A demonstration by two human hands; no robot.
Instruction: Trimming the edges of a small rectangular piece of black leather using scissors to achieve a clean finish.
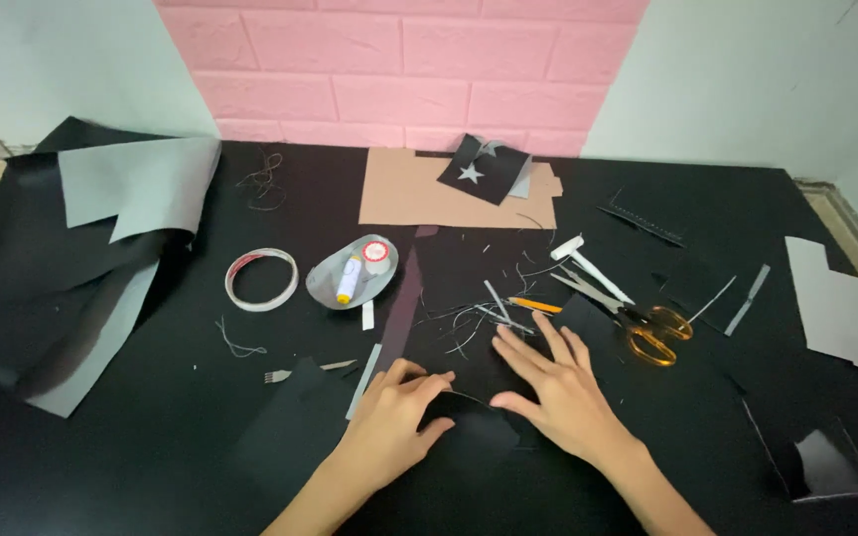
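Pressing down near the bottom centre, left hand (394, 417) curls fingers over the edge of a black sheet piece (469, 422), pinching it. Right hand (553, 387) lies flat just right of it, fingers spread and released, palm on the same piece. Both rest on the black table cover (151, 447). Farther right, orange-handled scissors (638, 323) sit near an orange pencil (535, 306). Left of centre, tape roll (261, 279) beside a grey dish (352, 273). Far back, tan cardboard (419, 194) carries a black star cutout (484, 169).

Scissors (638, 323) lie right of the tape roll (261, 279) and dish (352, 274).
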